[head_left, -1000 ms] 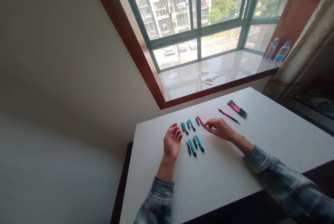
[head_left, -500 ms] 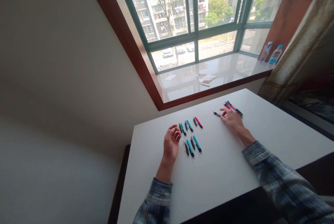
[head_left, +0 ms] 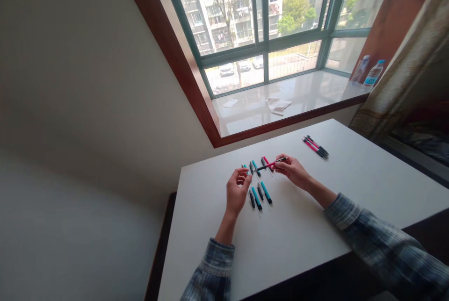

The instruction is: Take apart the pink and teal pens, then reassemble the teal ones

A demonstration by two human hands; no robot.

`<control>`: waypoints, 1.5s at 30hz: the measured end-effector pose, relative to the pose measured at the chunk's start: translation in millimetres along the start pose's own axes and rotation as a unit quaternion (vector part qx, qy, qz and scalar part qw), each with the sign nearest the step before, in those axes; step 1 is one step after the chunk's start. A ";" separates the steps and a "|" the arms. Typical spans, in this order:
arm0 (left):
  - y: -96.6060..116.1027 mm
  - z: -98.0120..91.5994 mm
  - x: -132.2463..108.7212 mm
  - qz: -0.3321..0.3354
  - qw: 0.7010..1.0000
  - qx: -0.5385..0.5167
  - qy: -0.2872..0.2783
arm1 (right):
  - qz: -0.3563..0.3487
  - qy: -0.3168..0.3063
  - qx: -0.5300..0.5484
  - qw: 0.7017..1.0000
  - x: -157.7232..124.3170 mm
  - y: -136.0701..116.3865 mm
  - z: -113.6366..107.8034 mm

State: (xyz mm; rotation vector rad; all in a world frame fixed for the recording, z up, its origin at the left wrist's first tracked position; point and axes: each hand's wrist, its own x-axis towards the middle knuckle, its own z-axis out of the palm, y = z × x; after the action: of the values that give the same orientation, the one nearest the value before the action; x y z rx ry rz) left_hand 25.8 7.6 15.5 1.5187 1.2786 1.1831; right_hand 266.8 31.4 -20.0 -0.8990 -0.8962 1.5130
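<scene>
My right hand (head_left: 293, 171) pinches a pink and black pen (head_left: 269, 165) near one end, above the table. The pen's dark end points toward my left hand (head_left: 239, 191), which is half-curled with nothing visible in it and fingers apart, just short of the pen. Under and beside the pen lie taken-apart pens: teal barrels (head_left: 266, 192), black grip pieces (head_left: 260, 191) and thin white refills (head_left: 259, 212). A pink barrel (head_left: 267, 161) lies partly behind the held pen. My left fingers hide part of the leftmost set.
Several pink and black pens (head_left: 315, 147) lie together toward the right back of the white table (head_left: 298, 226). Behind the table is a window sill (head_left: 245, 116) with a crumpled pale cloth or paper (head_left: 278, 106) and bottles (head_left: 373, 75). A curtain (head_left: 396, 58) hangs at the right.
My right hand has moved left from beside the pen group, carrying a pink and black pen. My left hand has shifted slightly right, toward it.
</scene>
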 end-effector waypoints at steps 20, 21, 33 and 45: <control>-0.2 2.3 -3.4 0.075 0.992 0.100 -0.008 | 0.010 -0.092 -0.050 0.994 -4.3 0.1 2.9; 0.3 2.3 -3.5 0.078 0.992 0.100 -0.010 | 0.008 -0.095 -0.049 0.994 -4.0 0.8 2.7; -4.3 2.2 -3.7 0.082 0.991 0.108 -0.014 | 0.036 -0.031 -0.001 0.999 1.8 5.9 -1.8; 1.9 1.0 -9.0 0.110 0.977 0.181 -0.037 | 0.020 -0.069 -0.066 0.995 0.8 7.2 -1.1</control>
State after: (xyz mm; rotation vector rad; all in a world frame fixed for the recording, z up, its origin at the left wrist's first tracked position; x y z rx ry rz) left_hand 26.7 -1.6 15.7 1.9939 1.3552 1.0543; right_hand 264.7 31.5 -27.0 -0.9191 -1.0941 1.5791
